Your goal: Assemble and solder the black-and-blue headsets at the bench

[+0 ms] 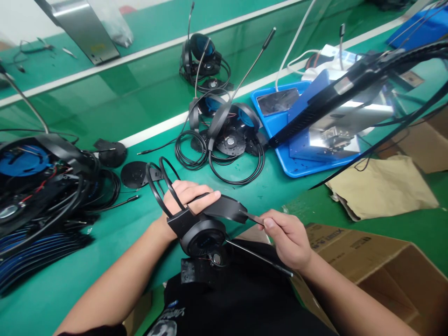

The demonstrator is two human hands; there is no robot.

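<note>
the person's left hand [187, 198] is pushed through the double loop of a black over-ear headset's headband [164, 186], its fingers nearly straight and only loosely curved, with the bands lying across its back and wrist. the fingertips reach over a flat black plastic strip [226, 207], though how firmly that hand grips cannot be told. the right hand [285, 238] is closed in a tight pinch on a thin dark tip [252, 216] at the strip's end. the headset's round black ear cup [203, 235] hangs just below the left wrist, near the person's black t-shirt [224, 298], and a slim black microphone boom [259, 256] runs from it beneath the right hand.

to the left lies a heap of black headsets with coiled cables [38, 196], beside loose round black ear-cup backplates [135, 174]. farther off on the green workbench [150, 135] sit more headsets with blue-lined cups [224, 130]. to the far right stands a bright blue plastic tray [276, 154] under a metal machine [336, 126]. on the near right are an open brown cardboard box [381, 275] and a crumpled sheet of tan kraft paper [381, 186].
</note>
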